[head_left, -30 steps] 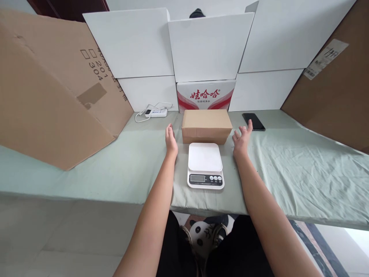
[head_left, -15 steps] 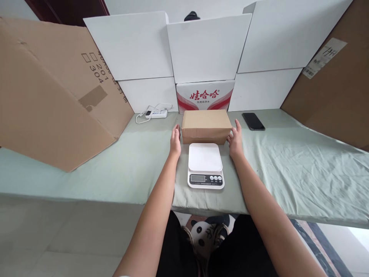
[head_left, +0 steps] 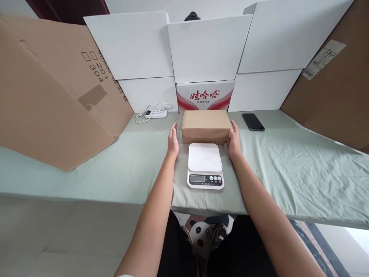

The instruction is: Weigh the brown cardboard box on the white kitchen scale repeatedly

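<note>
A closed brown cardboard box (head_left: 206, 127) lies lengthwise on the green cloth, just behind a white digital kitchen scale (head_left: 205, 166). The scale's platform bears nothing and its display looks blank. Beside the box's left end is my left hand (head_left: 173, 141), open with fingers stretched forward and a small gap to the cardboard. At the other end, my right hand (head_left: 234, 143) rests close against the box's right side. Its index finger points forward, while the other fingers bend by the corner without gripping.
Behind the box stands a red-and-white printed carton (head_left: 205, 96) below stacked white boxes (head_left: 210, 50). A black phone (head_left: 253, 122) lies to the right, a white power strip (head_left: 156, 114) with its cord to the left. Large cardboard panels (head_left: 57, 92) flank both sides.
My left hand has shifted slightly left, widening its gap to the box. My right hand has moved a little left, closer to the box's side. The box and scale stay put.
</note>
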{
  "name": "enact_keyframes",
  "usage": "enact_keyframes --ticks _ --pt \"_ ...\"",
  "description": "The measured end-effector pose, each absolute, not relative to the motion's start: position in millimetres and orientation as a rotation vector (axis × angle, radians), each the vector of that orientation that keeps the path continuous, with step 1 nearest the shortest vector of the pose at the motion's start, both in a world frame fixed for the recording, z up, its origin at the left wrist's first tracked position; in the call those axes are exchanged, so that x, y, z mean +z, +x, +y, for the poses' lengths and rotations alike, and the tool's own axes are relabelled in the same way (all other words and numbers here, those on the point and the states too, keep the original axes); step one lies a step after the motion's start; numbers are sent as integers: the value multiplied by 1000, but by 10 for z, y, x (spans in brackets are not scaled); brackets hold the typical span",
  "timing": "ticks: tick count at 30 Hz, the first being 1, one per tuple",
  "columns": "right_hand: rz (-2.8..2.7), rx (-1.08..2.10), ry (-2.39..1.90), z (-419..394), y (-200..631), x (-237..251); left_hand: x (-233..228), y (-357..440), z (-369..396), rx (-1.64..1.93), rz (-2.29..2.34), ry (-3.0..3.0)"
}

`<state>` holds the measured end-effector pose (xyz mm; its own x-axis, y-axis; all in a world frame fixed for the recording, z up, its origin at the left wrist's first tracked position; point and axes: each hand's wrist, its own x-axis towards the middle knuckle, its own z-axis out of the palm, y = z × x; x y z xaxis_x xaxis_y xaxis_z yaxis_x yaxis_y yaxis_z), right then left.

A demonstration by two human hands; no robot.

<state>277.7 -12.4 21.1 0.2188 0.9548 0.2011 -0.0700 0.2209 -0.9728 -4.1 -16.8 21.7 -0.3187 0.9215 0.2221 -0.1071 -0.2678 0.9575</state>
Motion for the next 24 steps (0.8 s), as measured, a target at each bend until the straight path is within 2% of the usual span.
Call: enact_keyframes --ticks 7,19,24 --pt "-1028 971 -1060 -137 2762 253 359 -179 -172 1618 1205 973" --pt "-1227 832 -1014 -186 2679 226 245 24 -155 1465 1008 1168" --pt "-1259 749 -898 -313 2605 503 449 57 -276 1650 953 1330"
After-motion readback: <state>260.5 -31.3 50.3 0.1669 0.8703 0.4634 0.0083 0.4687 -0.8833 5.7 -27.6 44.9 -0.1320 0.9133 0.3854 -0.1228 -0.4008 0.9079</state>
